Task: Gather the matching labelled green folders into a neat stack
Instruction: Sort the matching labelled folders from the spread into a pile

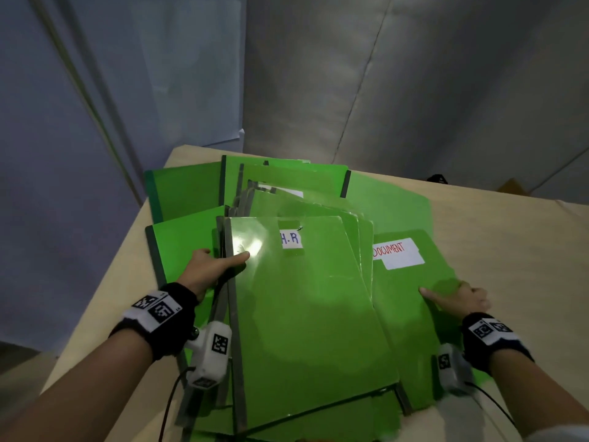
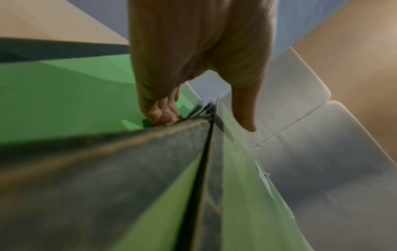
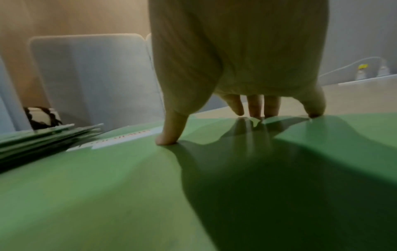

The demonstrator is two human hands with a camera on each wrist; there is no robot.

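- The H.R folder (image 1: 306,301) tops a fanned pile at table centre; the left hand (image 1: 210,271) grips the spines at 9 o'clock, thumb over, fingers curled under.
- The right hand (image 1: 459,299) rests at 3 o'clock on the DOCUMENT folder (image 1: 411,314), fingertips pressing its far edge, thumb flat.
- Risk, I'd say: glossy covers slide and the fan spills off the table (image 1: 510,250).
- Lower labels are covered, so matches stay unclear.
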